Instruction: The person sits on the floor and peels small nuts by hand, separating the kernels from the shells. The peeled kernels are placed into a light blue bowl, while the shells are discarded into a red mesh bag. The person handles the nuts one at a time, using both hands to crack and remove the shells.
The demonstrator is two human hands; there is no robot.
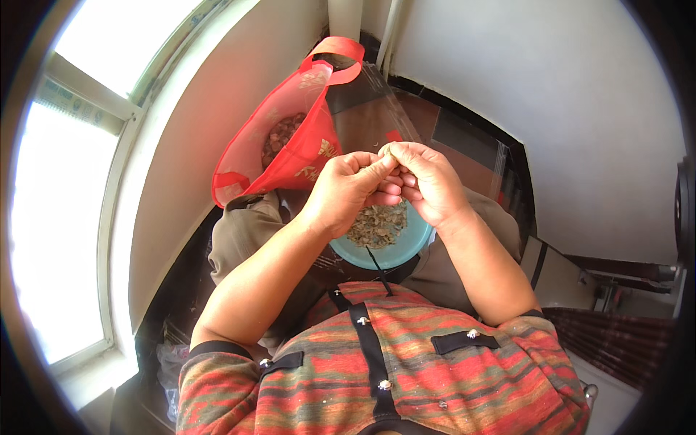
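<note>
My left hand (353, 185) and my right hand (429, 182) meet at the fingertips above a light blue plastic basin (367, 260). Thumbs and forefingers pinch a small greenish-brown piece (389, 153) between them; I cannot tell what it is. Small dry brown-green pieces (378, 225), like shells or husks, lie in the basin, partly hidden under my hands. A thin black stick or cord (379, 269) reaches from the basin towards my shirt. To the left of my hands stands an open red bag (321, 157), holding many reddish-brown pieces (283, 136).
My knees flank the basin. A wall and a bright window (65, 228) stand on the left, with a white wall (544, 109) on the right. Clear plastic bags (171, 370) lie at lower left; a box (560, 272) stands at right on the dark tiled floor.
</note>
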